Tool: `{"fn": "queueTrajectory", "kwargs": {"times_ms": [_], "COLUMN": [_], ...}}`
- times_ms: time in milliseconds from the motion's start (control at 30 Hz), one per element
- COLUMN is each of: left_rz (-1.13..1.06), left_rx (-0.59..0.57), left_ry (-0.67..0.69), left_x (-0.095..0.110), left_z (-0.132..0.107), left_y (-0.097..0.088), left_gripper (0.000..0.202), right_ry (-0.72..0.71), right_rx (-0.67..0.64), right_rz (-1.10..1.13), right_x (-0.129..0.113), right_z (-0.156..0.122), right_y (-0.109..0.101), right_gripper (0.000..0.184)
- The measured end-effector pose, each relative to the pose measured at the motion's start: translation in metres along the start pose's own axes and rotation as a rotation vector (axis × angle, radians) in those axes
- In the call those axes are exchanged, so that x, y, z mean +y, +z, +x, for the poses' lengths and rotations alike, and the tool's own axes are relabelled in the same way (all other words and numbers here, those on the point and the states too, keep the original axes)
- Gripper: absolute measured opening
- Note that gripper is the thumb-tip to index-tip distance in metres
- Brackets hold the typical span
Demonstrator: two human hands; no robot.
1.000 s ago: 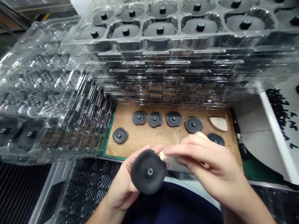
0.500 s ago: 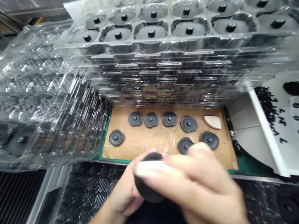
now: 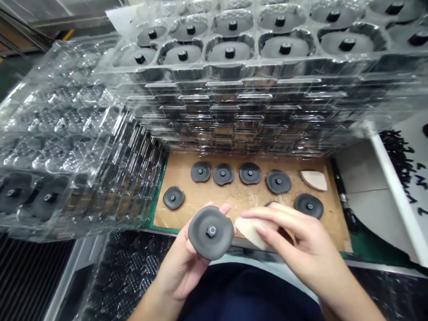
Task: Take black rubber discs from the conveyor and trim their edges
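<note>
The left hand (image 3: 184, 266) pinches a black disc (image 3: 211, 232) by its rim, hub facing up, just above the board's (image 3: 204, 199) near edge. The right hand (image 3: 296, 244) grips a pale wedge (image 3: 250, 230) whose tip points left, just beside the disc's right edge.

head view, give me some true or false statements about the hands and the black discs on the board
1. The left hand holds a black disc with its hub facing the camera. True.
2. The right hand is empty. False: it holds a pale wedge-shaped piece beside the held disc.
3. Four discs lie in a row at the far side of the brown board. True.
4. The clear trays stacked behind the board hold no parts. False: the top tray's pockets carry dark discs.
5. A second pale wedge lies on the board at the right end of the row. True.
</note>
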State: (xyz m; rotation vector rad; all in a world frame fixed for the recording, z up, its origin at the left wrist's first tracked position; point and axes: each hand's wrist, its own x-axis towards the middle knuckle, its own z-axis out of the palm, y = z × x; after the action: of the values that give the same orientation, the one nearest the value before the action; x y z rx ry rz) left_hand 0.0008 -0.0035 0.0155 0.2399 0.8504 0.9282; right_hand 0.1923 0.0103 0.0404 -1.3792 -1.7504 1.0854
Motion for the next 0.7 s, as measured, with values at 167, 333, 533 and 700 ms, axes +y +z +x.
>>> {"fn": "queueTrajectory", "kwargs": {"times_ms": [167, 333, 533, 700], "left_rz": [-0.076, -0.107, 0.008, 0.058], "left_rx": [-0.025, -0.074, 0.011, 0.078], "left_ry": [-0.031, -0.026, -0.008, -0.010], "left_x": [0.008, 0.001, -0.005, -0.007], "left_z": [0.000, 0.005, 0.007, 0.009], "left_y": [0.000, 0.003, 0.011, 0.012], "left_gripper": [0.056, 0.052, 0.049, 0.053], "right_ry": [0.287, 0.356, -0.305, -0.299], "right_rx": [-0.057, 0.204, 0.247, -0.043], "right_rz": [0.222, 0.151, -0.086, -0.162], "right_x": [0.036, 0.027, -0.031, -0.040], "right_z": [-0.031, -0.028, -0.002, 0.011], "right_y": [0.014, 0.021, 0.021, 0.027], "right_gripper": [0.022, 0.019, 0.027, 0.025]}}
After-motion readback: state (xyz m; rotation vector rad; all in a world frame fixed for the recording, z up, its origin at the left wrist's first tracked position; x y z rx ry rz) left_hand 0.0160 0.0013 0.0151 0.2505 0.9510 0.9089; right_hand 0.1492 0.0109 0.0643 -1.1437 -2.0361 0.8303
